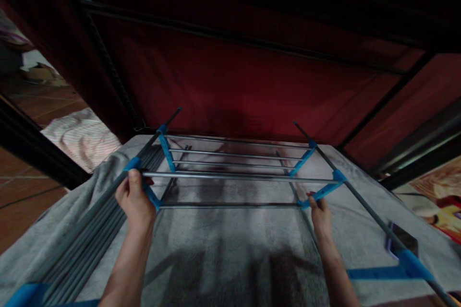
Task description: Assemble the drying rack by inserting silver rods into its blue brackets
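Note:
A rack frame of grey metal tubes and blue plastic brackets lies on a grey blanket [230, 240]. My left hand [136, 199] is closed around the left blue bracket [152, 197], its thumb by the end of a long crossbar [230, 176]. On the other side, my right hand [320, 213] pinches the lower end of the right blue bracket [327, 192]. The crossbar spans between these two brackets, with a lower tube [230, 206] parallel to it. Farther back, several thin tubes [234, 155] join another pair of brackets.
Several loose grey tubes [97, 240] lie in a bundle along the left. A phone [402, 240] rests on the blanket at right, beside a side tube. Dark red fabric panels [230, 81] with black edges stand behind. A striped cloth [82, 139] lies on the tiled floor at left.

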A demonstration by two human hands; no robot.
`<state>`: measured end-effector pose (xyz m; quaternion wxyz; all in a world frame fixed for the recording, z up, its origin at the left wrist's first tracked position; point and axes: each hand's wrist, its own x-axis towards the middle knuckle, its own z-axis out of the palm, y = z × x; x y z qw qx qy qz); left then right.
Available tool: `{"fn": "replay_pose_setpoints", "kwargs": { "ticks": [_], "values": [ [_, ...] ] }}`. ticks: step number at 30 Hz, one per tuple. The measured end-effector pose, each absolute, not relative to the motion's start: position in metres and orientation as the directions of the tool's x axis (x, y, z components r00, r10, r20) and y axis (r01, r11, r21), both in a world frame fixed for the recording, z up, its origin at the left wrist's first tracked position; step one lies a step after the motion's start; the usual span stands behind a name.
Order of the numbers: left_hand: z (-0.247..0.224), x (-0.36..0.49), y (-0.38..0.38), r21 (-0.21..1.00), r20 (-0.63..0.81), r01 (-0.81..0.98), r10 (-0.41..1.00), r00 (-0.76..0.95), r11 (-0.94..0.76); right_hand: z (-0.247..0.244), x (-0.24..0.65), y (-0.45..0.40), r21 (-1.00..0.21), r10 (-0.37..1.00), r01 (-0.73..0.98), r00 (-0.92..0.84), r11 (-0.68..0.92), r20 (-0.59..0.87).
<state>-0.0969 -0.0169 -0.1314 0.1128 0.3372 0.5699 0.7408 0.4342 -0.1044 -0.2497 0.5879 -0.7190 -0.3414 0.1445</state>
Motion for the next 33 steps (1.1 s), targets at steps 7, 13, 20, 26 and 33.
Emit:
{"fn": "replay_pose_setpoints", "kwargs": {
  "ticks": [7, 13, 20, 26, 33],
  "values": [
    [-0.142, -0.1, -0.009, 0.93, 0.355, 0.206, 0.589, -0.726, -0.305, -0.259, 0.44, -0.095, -0.938, 0.668, 0.341, 0.713, -0.064, 0.214],
    [-0.137, -0.096, -0.009, 0.932, 0.358, 0.238, 0.593, -0.721, -0.274, -0.259, 0.441, -0.089, -0.933, 0.673, 0.357, 0.703, -0.054, 0.23],
    [-0.144, -0.099, -0.004, 0.927, 0.372, 0.248, 0.592, -0.715, -0.282, -0.259, 0.438, -0.085, -0.934, 0.663, 0.353, 0.71, -0.047, 0.235],
    [-0.139, -0.095, -0.007, 0.92, 0.392, 0.291, 0.576, -0.718, -0.263, -0.262, 0.437, -0.086, -0.94, 0.663, 0.34, 0.712, -0.035, 0.233],
    [-0.137, -0.097, -0.008, 0.873, 0.481, 0.43, 0.559, -0.675, -0.23, -0.271, 0.437, -0.084, -0.937, 0.661, 0.345, 0.716, -0.054, 0.226]
  ]
}}
